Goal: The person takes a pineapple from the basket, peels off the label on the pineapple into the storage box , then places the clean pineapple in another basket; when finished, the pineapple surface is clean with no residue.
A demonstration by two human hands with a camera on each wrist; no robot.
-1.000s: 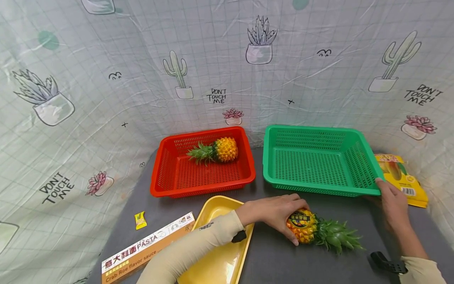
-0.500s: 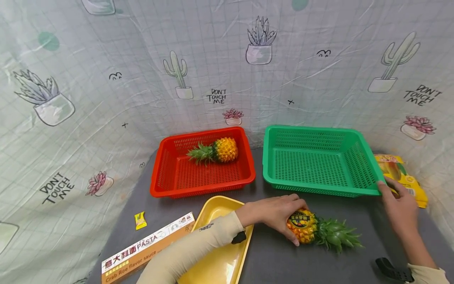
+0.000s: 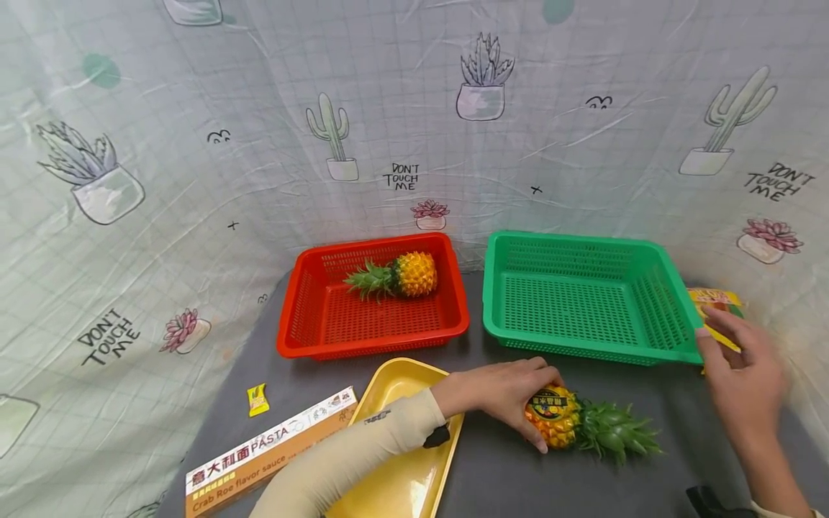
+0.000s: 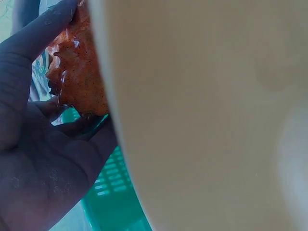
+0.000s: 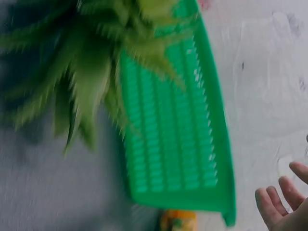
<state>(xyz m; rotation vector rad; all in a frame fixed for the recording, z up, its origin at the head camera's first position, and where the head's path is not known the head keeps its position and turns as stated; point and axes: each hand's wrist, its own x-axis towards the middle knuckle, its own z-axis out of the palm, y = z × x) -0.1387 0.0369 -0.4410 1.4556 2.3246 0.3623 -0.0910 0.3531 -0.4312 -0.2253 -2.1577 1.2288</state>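
In the head view, my left hand (image 3: pixel 505 398) grips the base of a pineapple (image 3: pixel 552 416) lying on the dark table, its green crown pointing right. A black label sits on the fruit. The left wrist view shows the thumb and fingers around the pineapple (image 4: pixel 79 67), partly hidden by a pale yellow edge. My right hand (image 3: pixel 746 374) is beside the right front corner of the green basket (image 3: pixel 592 352), fingers loosely spread and holding nothing. In the right wrist view, the fingers (image 5: pixel 284 195) stand apart from the basket (image 5: pixel 166 130).
A red basket (image 3: pixel 376 350) at back left holds another pineapple (image 3: pixel 414 274). The yellow tray (image 3: pixel 398 370) lies under my left forearm. To its left are a pasta box (image 3: pixel 272 453) and a small yellow packet (image 3: pixel 257 400). A yellow bag (image 3: pixel 715 297) lies behind my right hand.
My right hand has let go of the green basket's corner and shifted right, its fingers opening and covering more of the yellow bag. My left hand stays on the pineapple.
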